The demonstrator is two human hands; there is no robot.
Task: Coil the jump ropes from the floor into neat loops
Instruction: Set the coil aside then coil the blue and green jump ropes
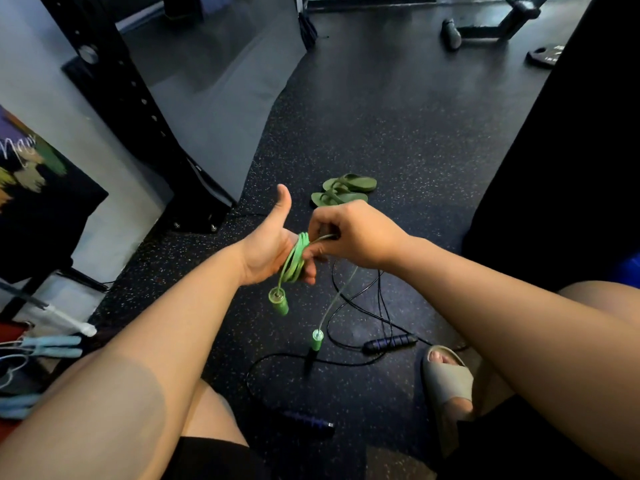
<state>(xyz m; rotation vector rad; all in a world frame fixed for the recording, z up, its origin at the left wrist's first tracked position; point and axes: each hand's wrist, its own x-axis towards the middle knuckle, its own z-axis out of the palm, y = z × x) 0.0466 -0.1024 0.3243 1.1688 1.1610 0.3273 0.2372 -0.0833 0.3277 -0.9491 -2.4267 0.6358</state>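
Left hand (266, 247) grips loops of the green jump rope (294, 261), thumb raised. Right hand (353, 233) pinches its free strand; 2 handles (278, 301) hang.

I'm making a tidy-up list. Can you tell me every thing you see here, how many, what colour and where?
green jump rope: one, green, coiled round the left hand, two handles hanging
black jump rope: one, black, loose on the floor under the hands
flip-flops: two, green, on the floor beyond the hands
light blue handles: two, light blue, left edge
slide sandal: one, beige, on the right foot
rack post: one, black, left
weight plate: one, black, far right
left hand: thumb up, inside the green coil
right hand: fingers pinch a green strand
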